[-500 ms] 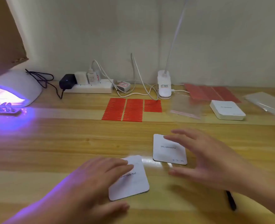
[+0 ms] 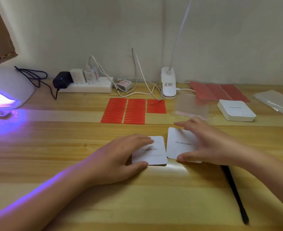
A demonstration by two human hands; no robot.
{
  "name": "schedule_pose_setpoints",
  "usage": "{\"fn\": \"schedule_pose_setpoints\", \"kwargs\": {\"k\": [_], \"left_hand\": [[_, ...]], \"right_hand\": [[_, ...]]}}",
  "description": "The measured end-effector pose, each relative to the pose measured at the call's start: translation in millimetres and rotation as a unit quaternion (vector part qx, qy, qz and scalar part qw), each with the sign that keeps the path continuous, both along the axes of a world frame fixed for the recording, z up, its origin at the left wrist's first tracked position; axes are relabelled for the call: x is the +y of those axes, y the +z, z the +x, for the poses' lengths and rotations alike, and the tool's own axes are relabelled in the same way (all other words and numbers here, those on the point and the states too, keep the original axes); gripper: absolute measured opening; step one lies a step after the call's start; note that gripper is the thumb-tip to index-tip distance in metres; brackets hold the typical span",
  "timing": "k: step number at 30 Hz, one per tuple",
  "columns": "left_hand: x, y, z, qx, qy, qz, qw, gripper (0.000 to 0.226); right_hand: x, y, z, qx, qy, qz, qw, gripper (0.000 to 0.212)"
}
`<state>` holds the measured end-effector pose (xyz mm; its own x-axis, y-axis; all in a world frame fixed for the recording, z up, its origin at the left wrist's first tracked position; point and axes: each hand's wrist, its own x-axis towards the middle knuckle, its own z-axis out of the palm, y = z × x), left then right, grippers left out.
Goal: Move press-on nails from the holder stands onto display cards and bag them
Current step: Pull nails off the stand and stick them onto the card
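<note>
hands (image 2: 120,157): two, bare | forearms: bare, no sleeves | rings, watch: none seen

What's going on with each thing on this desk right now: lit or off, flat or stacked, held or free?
UV nail lamp: lit, glowing purple.
Left card: flat, left hand resting on it.
Right card: flat, right hand spanning it.
Red strips: laid in three rows.
Card stack: stacked, untouched.
Black pen: lying free.
</note>
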<state>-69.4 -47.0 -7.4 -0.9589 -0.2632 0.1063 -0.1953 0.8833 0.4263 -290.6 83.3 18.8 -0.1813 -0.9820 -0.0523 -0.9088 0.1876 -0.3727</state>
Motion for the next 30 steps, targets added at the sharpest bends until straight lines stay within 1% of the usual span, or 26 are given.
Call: {"fn": "schedule_pose_setpoints", "kwargs": {"k": [1, 3, 7, 9, 12, 15, 19, 21, 26, 28, 30], "left_hand": [[-0.6, 0.6, -3.3, 0.006, -0.002, 0.008, 1.0, 0.053], [-2.0, 0.3, -7.7, 0.015, -0.007, 0.019, 1.0, 0.053], [-0.9, -2.7, -10.3, 0.038, -0.001, 0.031, 0.999, 0.057], [0.5, -3.9, -9.8, 0.049, 0.005, 0.046, 0.998, 0.056], [1.7, -4.5, -9.3, 0.053, 0.011, 0.054, 0.997, 0.057], [1.4, -4.4, -9.4, 0.054, 0.011, 0.059, 0.997, 0.058], [1.9, -4.5, -8.9, 0.061, 0.009, 0.061, 0.996, 0.058], [2.2, -4.7, -8.7, 0.057, 0.009, 0.059, 0.997, 0.058], [3.0, -5.4, -9.3, 0.055, 0.011, 0.049, 0.997, 0.058], [2.9, -5.3, -9.3, 0.054, 0.011, 0.043, 0.998, 0.057], [2.7, -5.4, -9.2, 0.054, 0.01, 0.04, 0.998, 0.056]], "right_hand": [[-1.2, 0.1, -1.7, -0.019, -0.002, 0.0, 1.0, 0.086], [-2.8, 1.7, -4.8, -0.052, -0.006, -0.002, 0.999, 0.076], [0.4, 10.0, -17.3, -0.096, -0.015, -0.035, 0.995, 0.04], [2.8, 16.0, -26.3, -0.111, -0.034, -0.062, 0.991, 0.031], [6.9, 23.5, -44.3, -0.117, -0.089, -0.112, 0.983, 0.029], [12.4, 23.9, -64.6, -0.092, -0.155, -0.166, 0.969, 0.031], [22.5, 14.1, -85.8, -0.029, -0.219, -0.174, 0.96, 0.031], [25.8, 9.8, -91.9, -0.019, -0.238, -0.177, 0.955, 0.032], [22.1, 11.8, -109.2, -0.103, -0.335, -0.223, 0.91, 0.032], [15.8, 13.3, -116.1, -0.115, -0.348, -0.214, 0.905, 0.032], [7.2, 13.3, -121.5, -0.109, -0.347, -0.198, 0.91, 0.031]]}}
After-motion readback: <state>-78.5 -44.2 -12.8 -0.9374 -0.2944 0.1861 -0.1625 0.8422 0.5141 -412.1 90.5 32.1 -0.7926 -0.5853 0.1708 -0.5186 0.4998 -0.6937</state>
